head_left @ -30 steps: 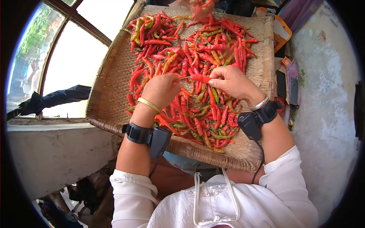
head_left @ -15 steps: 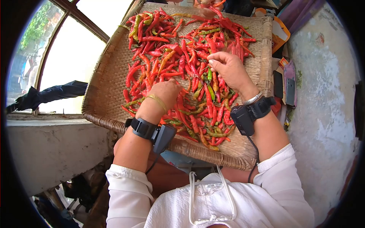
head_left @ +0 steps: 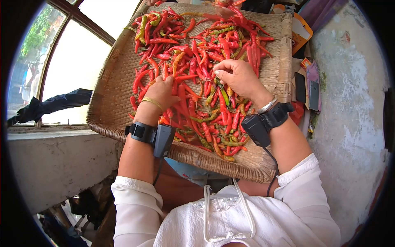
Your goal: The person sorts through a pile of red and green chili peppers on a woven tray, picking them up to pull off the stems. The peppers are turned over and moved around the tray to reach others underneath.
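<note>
Red chili peppers (head_left: 189, 117), some green, yellow or orange, lie heaped in a woven basket tray (head_left: 108, 92). My left hand (head_left: 160, 95) is over the left part of the heap, its thumb apart from the fingers, whose tips touch the peppers. No pepper shows in its grasp. My right hand (head_left: 242, 80) hovers above the middle right, thumb and forefinger pinched together. What they pinch, if anything, is too small to make out. A green chili pepper (head_left: 224, 96) lies just below it.
Another person's hand (head_left: 224, 3) shows at the tray's far edge. Two phones (head_left: 314, 95) and an orange box (head_left: 302, 31) are on the right, before a worn wall (head_left: 349, 103). To the left are a window and a dark folded umbrella (head_left: 61, 101).
My left hand has moved left and slightly up over the peppers, its thumb now spread. My right hand has shifted a little left, still pinched. Another hand now shows at the top left.
</note>
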{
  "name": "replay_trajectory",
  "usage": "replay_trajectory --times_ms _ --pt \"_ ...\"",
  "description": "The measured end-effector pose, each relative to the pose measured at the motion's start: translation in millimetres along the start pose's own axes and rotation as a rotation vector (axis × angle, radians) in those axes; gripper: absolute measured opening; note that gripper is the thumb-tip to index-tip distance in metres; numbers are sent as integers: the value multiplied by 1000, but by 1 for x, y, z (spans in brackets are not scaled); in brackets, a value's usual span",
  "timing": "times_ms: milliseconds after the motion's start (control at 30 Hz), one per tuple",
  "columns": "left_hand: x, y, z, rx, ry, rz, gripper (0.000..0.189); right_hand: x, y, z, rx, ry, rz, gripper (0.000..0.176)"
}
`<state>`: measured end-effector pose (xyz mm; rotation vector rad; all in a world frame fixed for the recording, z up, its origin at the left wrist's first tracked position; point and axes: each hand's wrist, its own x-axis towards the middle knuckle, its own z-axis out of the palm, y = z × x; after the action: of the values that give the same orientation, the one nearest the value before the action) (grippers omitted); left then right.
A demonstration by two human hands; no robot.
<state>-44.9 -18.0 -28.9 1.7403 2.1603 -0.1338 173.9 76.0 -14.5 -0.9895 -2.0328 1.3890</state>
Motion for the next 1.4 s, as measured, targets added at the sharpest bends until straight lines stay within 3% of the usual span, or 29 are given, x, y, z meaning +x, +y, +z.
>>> replay_trajectory --times_ms 267,333,400,467,500,567,700,767,867,933,1000,1100,1200,1333,1400 --pt "-10 34 4 -253 35 277 52 -3 -2 7 -179 -106 10 17" --pt "-12 40 -5 -469 65 434 49 -4 -4 8 -268 -205 8 18" --pt "-16 47 -9 -525 32 400 44 -5 -2 11 -278 -188 -40 20" --pt "-15 48 -4 -740 104 521 40 -5 0 12 -289 -170 -89 21" --pt "-17 49 -6 -741 106 520 40 -5 1 12 -281 -169 -108 23" --pt "-20 52 -13 -888 -69 316 35 -5 3 12 -274 -168 -125 25" --pt "-18 45 -13 -1048 -174 265 34 -8 4 12 -266 -156 -155 27" --pt "-18 44 -16 -1400 -294 183 34 -9 4 11 -278 -142 -159 25" --pt "-21 44 -21 -1310 -309 202 34 -7 5 3 -440 -100 -251 16" --pt "-21 43 -20 -1305 -339 193 33 -7 -2 -11 -690 -153 -215 14" --pt "-22 42 -20 -1300 -367 183 33 -6 -2 -19 -715 -118 -106 15" --pt "-23 41 -20 -1250 -356 185 32 -6 -4 -23 -116 -289 260 23" --pt "-22 42 -18 -1246 -359 209 32 -5 -11 -23 -117 -418 361 22" --pt "-22 46 -16 -1155 -390 285 32 3 -9 -26 -123 -337 338 22" --pt "-23 48 -15 -1173 -398 301 31 4 -13 -23 694 39 77 33"
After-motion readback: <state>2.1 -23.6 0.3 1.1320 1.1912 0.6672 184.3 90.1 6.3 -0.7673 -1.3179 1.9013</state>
